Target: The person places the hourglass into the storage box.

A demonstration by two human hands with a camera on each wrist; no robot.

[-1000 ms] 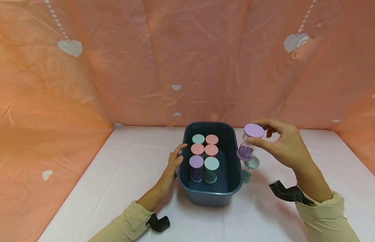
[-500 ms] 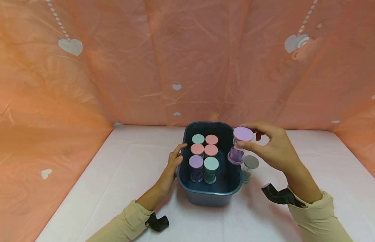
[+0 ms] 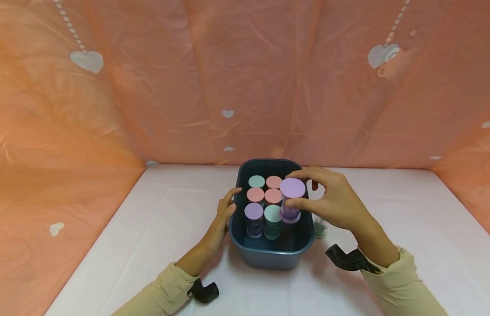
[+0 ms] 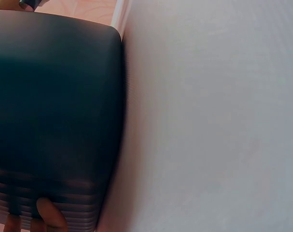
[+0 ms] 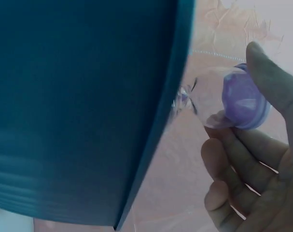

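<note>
Right hand (image 3: 335, 204) pinched the purple sand timer (image 3: 291, 199) by its top cap, holding it upright over the blue tub (image 3: 274, 256), centre frame, right of six standing timers. Left hand (image 3: 225, 210) rested open-fingered on the tub's left rim. Best lowered straight down into the free right column, clear of the teal timer (image 3: 273, 220).

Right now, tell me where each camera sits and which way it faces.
Head: looks forward and down at the tub; both hands, left and right, show.
Left wrist: close beside the tub's outer wall; fingertips show.
Right wrist: beside the tub wall; fingers hold the purple sand timer.
Shared: all three show the tub.
</note>
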